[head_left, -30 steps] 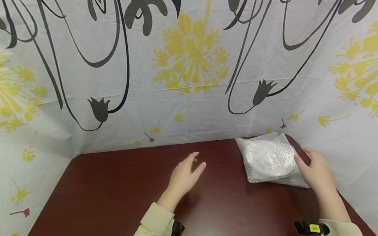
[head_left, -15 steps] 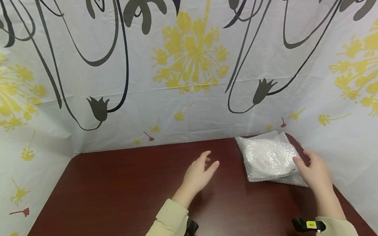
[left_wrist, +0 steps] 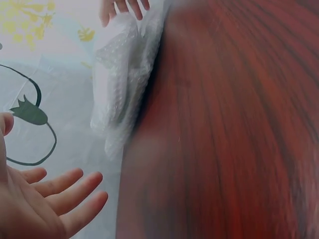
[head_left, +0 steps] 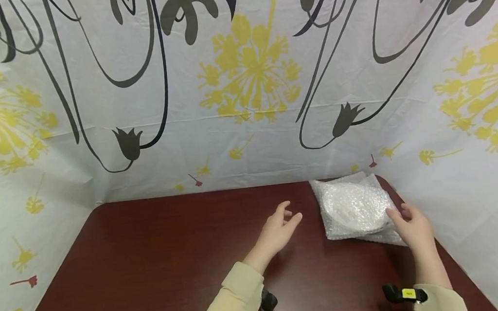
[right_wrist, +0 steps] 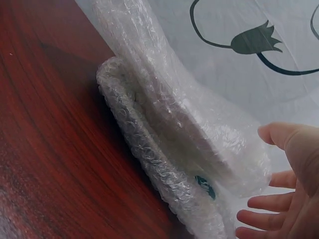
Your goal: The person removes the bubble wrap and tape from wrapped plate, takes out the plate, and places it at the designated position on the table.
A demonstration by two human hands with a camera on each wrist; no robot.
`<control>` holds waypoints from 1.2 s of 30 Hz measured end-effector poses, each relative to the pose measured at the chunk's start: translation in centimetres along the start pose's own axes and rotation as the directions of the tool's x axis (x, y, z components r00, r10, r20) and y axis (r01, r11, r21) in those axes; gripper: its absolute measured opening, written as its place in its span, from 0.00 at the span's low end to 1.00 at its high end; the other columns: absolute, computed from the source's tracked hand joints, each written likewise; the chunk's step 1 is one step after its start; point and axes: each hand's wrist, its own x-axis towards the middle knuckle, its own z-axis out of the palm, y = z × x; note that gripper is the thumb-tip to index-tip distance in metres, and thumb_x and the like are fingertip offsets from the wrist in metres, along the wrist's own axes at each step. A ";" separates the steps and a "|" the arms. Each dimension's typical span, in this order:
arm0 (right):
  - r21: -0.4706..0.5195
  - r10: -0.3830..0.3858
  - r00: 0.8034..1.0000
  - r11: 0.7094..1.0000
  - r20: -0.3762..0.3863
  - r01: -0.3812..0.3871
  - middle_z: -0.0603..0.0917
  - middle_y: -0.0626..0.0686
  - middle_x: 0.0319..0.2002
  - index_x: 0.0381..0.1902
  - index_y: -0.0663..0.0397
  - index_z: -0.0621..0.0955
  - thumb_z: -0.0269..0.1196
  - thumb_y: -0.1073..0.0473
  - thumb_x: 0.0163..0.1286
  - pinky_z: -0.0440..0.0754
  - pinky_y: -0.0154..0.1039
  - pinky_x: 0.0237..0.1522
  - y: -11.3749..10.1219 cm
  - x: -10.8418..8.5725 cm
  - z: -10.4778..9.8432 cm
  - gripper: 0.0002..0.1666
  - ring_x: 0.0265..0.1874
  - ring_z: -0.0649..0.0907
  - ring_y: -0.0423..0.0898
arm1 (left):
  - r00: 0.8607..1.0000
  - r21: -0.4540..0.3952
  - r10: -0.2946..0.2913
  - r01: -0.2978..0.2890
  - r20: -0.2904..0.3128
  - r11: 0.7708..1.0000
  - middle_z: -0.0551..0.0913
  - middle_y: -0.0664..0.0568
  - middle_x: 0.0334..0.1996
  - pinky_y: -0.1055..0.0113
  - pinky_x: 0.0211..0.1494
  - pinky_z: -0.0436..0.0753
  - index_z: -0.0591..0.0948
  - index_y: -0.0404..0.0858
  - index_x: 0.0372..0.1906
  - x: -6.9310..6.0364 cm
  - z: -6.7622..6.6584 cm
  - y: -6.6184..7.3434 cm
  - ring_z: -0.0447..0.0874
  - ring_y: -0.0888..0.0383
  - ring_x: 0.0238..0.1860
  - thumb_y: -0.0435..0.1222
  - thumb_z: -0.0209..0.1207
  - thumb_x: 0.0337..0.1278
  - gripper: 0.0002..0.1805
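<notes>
From where I stand, the flat bundle of clear, shiny bubble wrap (head_left: pixel 355 209) lies right of centre in the head view, on the far right part of the dark reddish-brown wooden table (head_left: pixel 165 259), close to the white cloth printed with yellow and grey flowers (head_left: pixel 240 161). In the right wrist view it shows two puffy layers, one over the other, with a small dark green mark (right_wrist: pixel 205 187) low on the under layer; whether these are two packs or one folded over, I cannot tell.

The person's right hand (head_left: pixel 416 227) is at the bundle's right edge, thumb towards the wrap and fingers spread, clasping nothing. Thumb and fingers come very near the plastic; I cannot say whether they touch. The left hand (head_left: pixel 277 230), at the centre right of the head view, hangs above the table with loose, parted fingers, also holding nothing, and a gap of bare wood lies between it and the bundle's left side.

I would call this the reach before a two-handed grasp, with the bundle not yet taken up. The next move, as I judge it, calls for the left hand to close that gap and both hands to press in from opposite edges, catching both layers together, since the slick upper one could slide off the lower.
</notes>
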 end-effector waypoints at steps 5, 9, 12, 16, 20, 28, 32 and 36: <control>0.044 0.055 0.998 0.997 0.028 -0.056 0.62 0.79 0.61 0.71 0.73 0.52 0.48 0.39 0.72 0.67 0.65 0.55 0.6 0.3 0.4 0.47 0.58 0.66 0.72 | 0.999 -0.170 -0.029 0.033 0.030 0.985 0.79 0.50 0.53 0.57 0.47 0.79 0.64 0.43 0.69 0.6 1.0 0.3 0.80 0.54 0.48 0.54 0.49 0.68 0.31; 0.062 0.101 0.994 0.993 0.030 -0.102 0.64 0.77 0.61 0.72 0.71 0.50 0.47 0.37 0.72 0.66 0.63 0.56 0.8 0.4 0.8 0.49 0.59 0.66 0.70 | 0.998 -0.291 -0.052 0.061 0.037 0.955 0.79 0.49 0.53 0.56 0.43 0.81 0.66 0.41 0.68 1.0 1.6 0.5 0.82 0.51 0.46 0.52 0.50 0.68 0.30; 0.075 0.127 0.991 0.989 0.031 -0.129 0.64 0.76 0.62 0.73 0.68 0.50 0.47 0.36 0.71 0.65 0.62 0.57 0.9 0.5 1.0 0.49 0.60 0.66 0.69 | 0.997 -0.336 -0.072 0.077 0.028 0.939 0.78 0.46 0.54 0.55 0.41 0.82 0.67 0.40 0.67 1.4 2.2 0.5 0.82 0.50 0.45 0.50 0.50 0.68 0.29; 0.108 0.138 0.990 0.984 0.024 -0.140 0.63 0.76 0.63 0.73 0.68 0.51 0.47 0.36 0.71 0.64 0.62 0.59 1.0 0.6 1.3 0.49 0.61 0.65 0.68 | 0.994 -0.381 -0.111 0.109 0.018 0.918 0.78 0.43 0.54 0.56 0.38 0.83 0.67 0.37 0.67 1.9 3.0 0.2 0.83 0.50 0.43 0.48 0.51 0.68 0.29; 0.147 0.147 0.989 0.978 0.015 -0.147 0.61 0.76 0.64 0.73 0.67 0.51 0.47 0.36 0.72 0.62 0.62 0.60 1.1 0.8 1.4 0.48 0.63 0.63 0.68 | 0.990 -0.441 -0.135 0.137 0.037 0.887 0.78 0.39 0.54 0.53 0.39 0.83 0.65 0.33 0.67 2.3 3.9 -0.1 0.82 0.45 0.46 0.47 0.50 0.68 0.30; 0.212 0.170 0.985 0.962 0.021 -0.171 0.61 0.74 0.65 0.73 0.65 0.53 0.44 0.36 0.72 0.67 0.56 0.56 1.7 1.2 1.5 0.46 0.61 0.65 0.65 | 0.984 -0.511 -0.160 0.175 0.072 0.842 0.77 0.37 0.54 0.49 0.41 0.82 0.64 0.32 0.68 2.8 5.2 -0.3 0.80 0.41 0.50 0.48 0.48 0.69 0.31; 0.234 0.190 0.981 0.953 0.029 -0.192 0.60 0.72 0.66 0.73 0.64 0.55 0.44 0.35 0.72 0.64 0.57 0.59 1.8 1.3 1.3 0.46 0.63 0.63 0.64 | 0.980 -0.538 -0.171 0.198 0.099 0.820 0.76 0.38 0.56 0.48 0.44 0.81 0.63 0.34 0.69 3.0 5.9 -0.2 0.79 0.41 0.51 0.48 0.48 0.69 0.31; 0.264 0.192 0.979 0.943 0.062 -0.202 0.57 0.70 0.69 0.74 0.63 0.54 0.44 0.34 0.71 0.59 0.59 0.63 2.1 1.6 1.2 0.47 0.66 0.58 0.64 | 0.978 -0.573 -0.172 0.208 0.116 0.793 0.74 0.37 0.58 0.46 0.45 0.80 0.61 0.34 0.70 3.2 6.6 0.0 0.78 0.40 0.53 0.48 0.49 0.69 0.32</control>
